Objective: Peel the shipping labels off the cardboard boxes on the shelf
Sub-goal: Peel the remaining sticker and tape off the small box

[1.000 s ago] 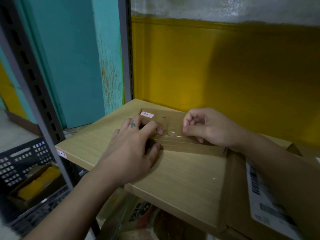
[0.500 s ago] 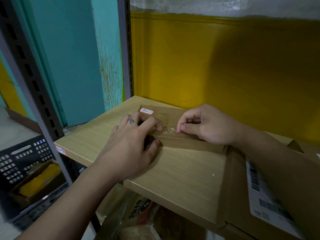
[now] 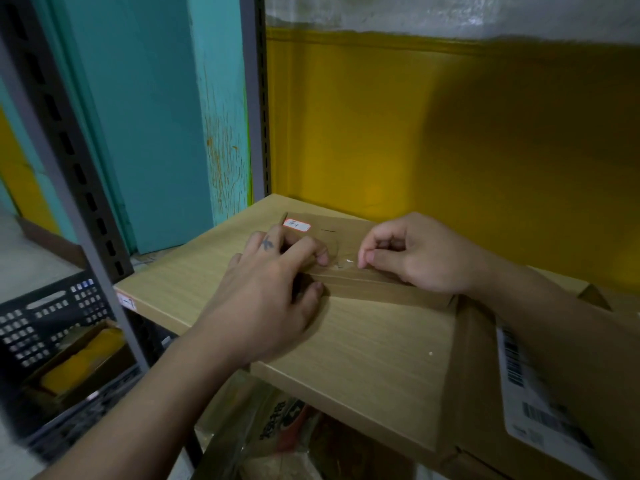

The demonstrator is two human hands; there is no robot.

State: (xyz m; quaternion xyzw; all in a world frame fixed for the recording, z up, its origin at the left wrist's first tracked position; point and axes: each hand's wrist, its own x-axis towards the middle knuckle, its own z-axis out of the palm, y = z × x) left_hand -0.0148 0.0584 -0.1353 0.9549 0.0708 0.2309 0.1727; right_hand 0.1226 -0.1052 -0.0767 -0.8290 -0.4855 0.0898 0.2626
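A flat cardboard box (image 3: 367,233) lies on the wooden shelf (image 3: 377,355) near the back wall. It carries a small white sticker with a red border (image 3: 296,225) at its far left corner. My left hand (image 3: 266,299) holds the box's left end, fingers curled over the top and thumb against the front side. My right hand (image 3: 415,254) has its fingers curled, and thumb and forefinger pinch a patch of clear film (image 3: 341,259) at the box's front top edge. A larger cardboard box (image 3: 474,393) with a white barcode shipping label (image 3: 533,400) sits at the right under my right forearm.
A grey slotted shelf post (image 3: 65,188) stands at the left front and another (image 3: 258,98) at the back corner. A black plastic crate (image 3: 48,317) holding a small open box is on the floor at left. Bagged goods (image 3: 277,427) lie on the shelf below.
My right hand has slid a little to the left along the box's front edge, closer to my left hand. My left hand keeps its hold on the box.
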